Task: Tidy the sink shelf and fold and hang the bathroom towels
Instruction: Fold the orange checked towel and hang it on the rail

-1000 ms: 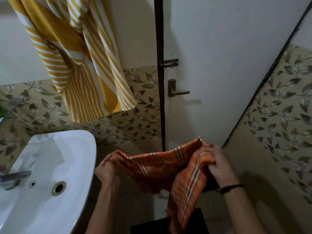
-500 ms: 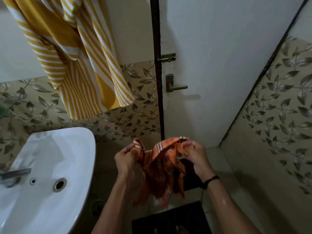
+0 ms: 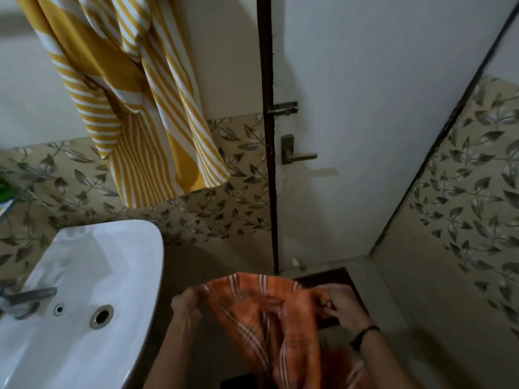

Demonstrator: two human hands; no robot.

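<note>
You face a smooth white door (image 3: 365,94) in a narrow corner with leaf-patterned tile walls (image 3: 471,197). The rounded glossy white ceramic sink (image 3: 153,248) crowds your left. A yellow-and-white striped cloth towel (image 3: 134,113) hangs bunched above it. Your left hand (image 3: 186,303) and right hand (image 3: 344,307) each pinch the top edge of the soft orange checked towel (image 3: 261,313), which droops between them just right of the sink rim.
</note>
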